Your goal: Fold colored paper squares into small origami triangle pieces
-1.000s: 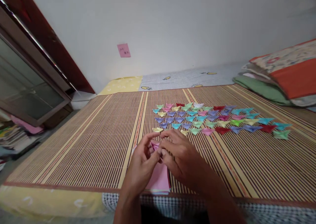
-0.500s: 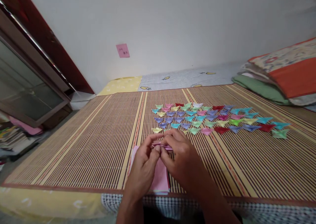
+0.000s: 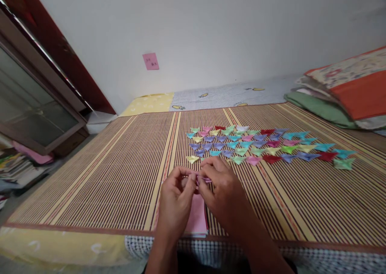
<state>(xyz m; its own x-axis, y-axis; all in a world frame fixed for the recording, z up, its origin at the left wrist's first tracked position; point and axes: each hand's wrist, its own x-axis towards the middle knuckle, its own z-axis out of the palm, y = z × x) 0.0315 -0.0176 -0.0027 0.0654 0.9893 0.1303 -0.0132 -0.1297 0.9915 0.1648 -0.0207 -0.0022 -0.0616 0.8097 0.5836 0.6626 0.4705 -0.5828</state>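
Between my hands is a small folded piece of pink paper (image 3: 205,179), largely covered by fingers. My left hand (image 3: 177,197) pinches its left end with thumb and forefinger. From the other side my right hand (image 3: 221,185) grips it, thumb and fingertips closed on the paper. Below the hands lies a stack of square paper (image 3: 197,217) with a pink sheet on top, partly hidden by my left hand. Just beyond my fingers, several rows of small folded paper boats (image 3: 253,160) in many colours rest on the striped mat (image 3: 114,177).
The mat covers a bed-like surface with a patterned cloth (image 3: 217,95) at the back. Folded bedding (image 3: 356,93) is piled at the far right. A pink note (image 3: 150,61) is stuck to the white wall. A glass-paned door (image 3: 36,101) stands at the left.
My left fingers have shifted slightly along the pink paper, and less of its left end shows now. Both hands stay in nearly the same spot above the stack.
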